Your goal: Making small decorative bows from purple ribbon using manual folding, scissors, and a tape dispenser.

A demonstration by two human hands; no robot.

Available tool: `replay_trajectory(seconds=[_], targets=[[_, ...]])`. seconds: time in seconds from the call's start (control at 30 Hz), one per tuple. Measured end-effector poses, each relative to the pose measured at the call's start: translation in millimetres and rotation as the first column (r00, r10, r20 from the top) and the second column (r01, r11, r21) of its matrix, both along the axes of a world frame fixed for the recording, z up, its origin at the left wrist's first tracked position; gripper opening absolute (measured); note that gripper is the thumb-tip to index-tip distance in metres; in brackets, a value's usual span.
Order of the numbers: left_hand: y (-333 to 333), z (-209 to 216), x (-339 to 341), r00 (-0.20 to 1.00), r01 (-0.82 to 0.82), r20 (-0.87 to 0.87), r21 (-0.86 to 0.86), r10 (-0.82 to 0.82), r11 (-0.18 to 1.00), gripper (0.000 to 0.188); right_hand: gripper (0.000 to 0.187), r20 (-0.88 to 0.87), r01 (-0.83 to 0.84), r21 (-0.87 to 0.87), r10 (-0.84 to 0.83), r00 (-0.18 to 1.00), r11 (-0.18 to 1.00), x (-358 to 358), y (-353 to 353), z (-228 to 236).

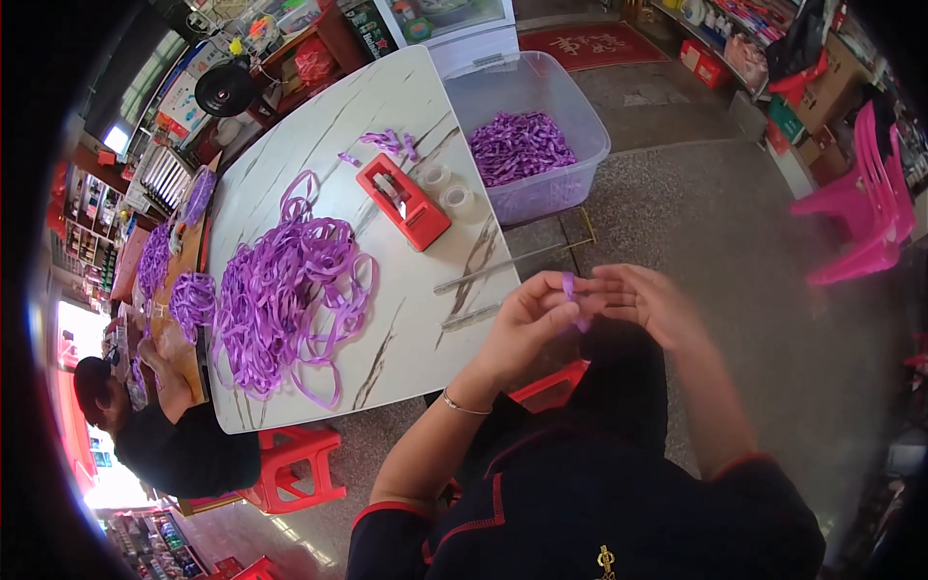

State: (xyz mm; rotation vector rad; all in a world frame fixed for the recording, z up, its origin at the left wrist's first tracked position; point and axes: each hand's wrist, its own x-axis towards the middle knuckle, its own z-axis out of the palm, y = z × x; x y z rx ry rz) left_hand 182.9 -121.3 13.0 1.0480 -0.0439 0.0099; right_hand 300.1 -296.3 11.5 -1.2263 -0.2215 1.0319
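Observation:
Just off the table's right edge, a short loop of purple ribbon (pixel 568 286) is pinched between the thumb and fingers of my left hand (pixel 532 314). My right hand (pixel 650 302) faces it with fingers stretched out, their tips close beside the ribbon; whether they touch it I cannot tell. A large tangled heap of purple ribbon (pixel 280 300) lies on the marble-patterned table (pixel 396 319). Beyond my left hand stand a red tape dispenser (pixel 403 203) and a roll of clear tape (pixel 456 199). Several short ribbon pieces (pixel 387 143) are scattered behind the dispenser.
A translucent plastic bin (pixel 580 179) past the table's right edge holds many purple ribbon pieces (pixel 522 150). Two thin metal rods (pixel 503 267) project at the table edge. On the left, another person (pixel 174 435) sits near more ribbon bundles (pixel 192 302). Pink chairs (pixel 865 208) stand right.

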Motion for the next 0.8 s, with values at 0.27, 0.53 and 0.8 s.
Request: replay_trajectory(seconds=[0.27,0.53,0.8], targets=[[-4.0,-2.9,17.5,0.988,-0.141,-0.078,-0.064,0.136,0.988,0.018,0.029,0.313,-0.087,0.044,0.069,0.947,0.995,-21.7,10.1,21.8],[-2.0,8.7,25.3,0.978,-0.187,-0.101,-0.063,0.180,0.980,0.018,0.024,0.292,-0.055,0.017,0.047,0.955,0.998,-26.8,27.4,21.7],[0.8,8.6,25.1,0.978,-0.154,-0.160,-0.133,0.132,0.979,0.030,0.018,0.260,-0.085,0.013,0.079,0.962,0.996,-20.7,25.8,21.6]])
